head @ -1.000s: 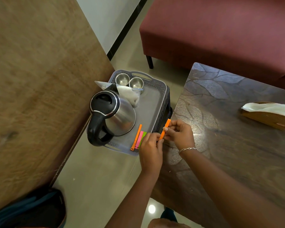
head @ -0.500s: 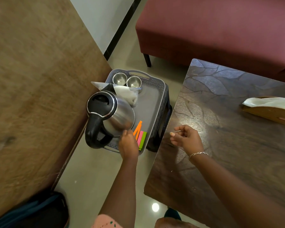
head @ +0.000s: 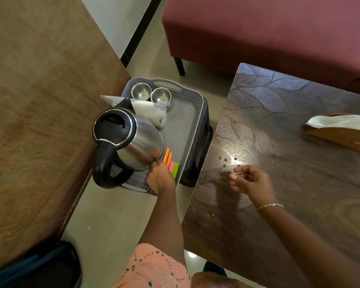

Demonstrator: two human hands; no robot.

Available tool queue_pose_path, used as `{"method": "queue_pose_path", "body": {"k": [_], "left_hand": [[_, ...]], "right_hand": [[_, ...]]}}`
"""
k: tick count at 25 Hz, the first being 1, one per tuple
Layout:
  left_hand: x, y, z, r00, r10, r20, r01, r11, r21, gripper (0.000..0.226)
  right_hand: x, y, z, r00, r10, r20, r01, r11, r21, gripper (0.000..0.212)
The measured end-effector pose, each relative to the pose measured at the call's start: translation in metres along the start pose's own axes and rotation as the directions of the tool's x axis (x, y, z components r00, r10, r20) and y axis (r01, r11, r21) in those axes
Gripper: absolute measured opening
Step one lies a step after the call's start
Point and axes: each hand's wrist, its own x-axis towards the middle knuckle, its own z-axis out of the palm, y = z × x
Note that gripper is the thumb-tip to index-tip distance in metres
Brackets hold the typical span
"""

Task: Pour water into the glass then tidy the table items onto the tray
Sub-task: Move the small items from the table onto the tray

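Observation:
A grey tray (head: pixel 197 96) sits on a dark stool between two tables. On it stand a steel kettle (head: pixel 139 142) with a black lid and handle, two steel cups (head: pixel 141 91) (head: pixel 160 95) and a clear bag of white stuff (head: pixel 152 113). Two orange strips (head: pixel 167 155), a pink one (head: pixel 172 166) and a green one (head: pixel 176 170) lie side by side at the tray's near right. My left hand (head: pixel 160 179) hangs over their near ends, fingers bunched by the kettle's base; its grip is hidden. My right hand (head: pixel 249 181) hovers over the dark table (head: pixel 299 163), fingers loosely curled and holding nothing.
A wooden tissue holder (head: pixel 341 132) with white tissue stands at the dark table's right. Small dark specks and a wet shine (head: pixel 227 161) mark that table near my right hand. A brown table (head: pixel 40 100) fills the left, a maroon sofa (head: pixel 258 28) the back, a dark bag (head: pixel 40 267) the floor.
My left hand carried an orange strip from the dark table to the tray. That strip now lies parallel beside the first orange one. My right hand let go and stayed over the table.

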Motion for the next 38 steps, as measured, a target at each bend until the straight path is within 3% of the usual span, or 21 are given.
{"method": "queue_pose_path", "body": {"k": [8, 11, 13, 17, 21, 24, 31, 38], "left_hand": [[-0.002, -0.004, -0.001, 0.997, -0.056, 0.052, 0.056, 0.998, -0.003, 0.021], [-0.006, 0.001, -0.010, 0.999, -0.044, 0.007, 0.044, 0.998, -0.034, 0.020], [-0.016, 0.008, -0.019, 0.994, 0.084, -0.063, -0.084, 0.996, 0.012, 0.024], [-0.049, 0.034, -0.030, 0.909, 0.390, -0.146, -0.372, 0.918, 0.135, 0.042], [-0.100, 0.073, -0.026, 0.845, 0.534, -0.002, -0.523, 0.828, 0.202, 0.069], [-0.143, 0.102, -0.017, 0.818, 0.575, 0.018, -0.565, 0.797, 0.214, 0.073], [-0.265, 0.205, 0.018, 0.743, 0.656, 0.130, -0.668, 0.717, 0.199, 0.074], [-0.361, 0.325, 0.050, 0.532, 0.823, 0.201, -0.842, 0.490, 0.225, 0.073]], "right_hand": [[0.007, 0.001, 0.001, 1.000, -0.027, -0.009, 0.026, 0.998, -0.052, 0.009], [0.009, -0.001, -0.003, 0.990, -0.117, -0.080, 0.095, 0.965, -0.245, 0.008], [0.005, -0.007, -0.009, 0.971, -0.214, -0.102, 0.160, 0.909, -0.384, 0.011], [-0.004, -0.015, -0.030, 0.899, -0.436, -0.039, 0.306, 0.688, -0.658, 0.035], [-0.013, -0.014, -0.078, 0.835, -0.546, 0.065, 0.312, 0.374, -0.873, 0.065], [-0.023, -0.008, -0.118, 0.828, -0.551, 0.108, 0.283, 0.242, -0.928, 0.070], [-0.059, 0.027, -0.265, 0.857, -0.514, 0.040, 0.194, 0.249, -0.949, 0.056], [-0.090, 0.064, -0.410, 0.860, -0.499, -0.104, 0.089, 0.348, -0.933, 0.053]]}}
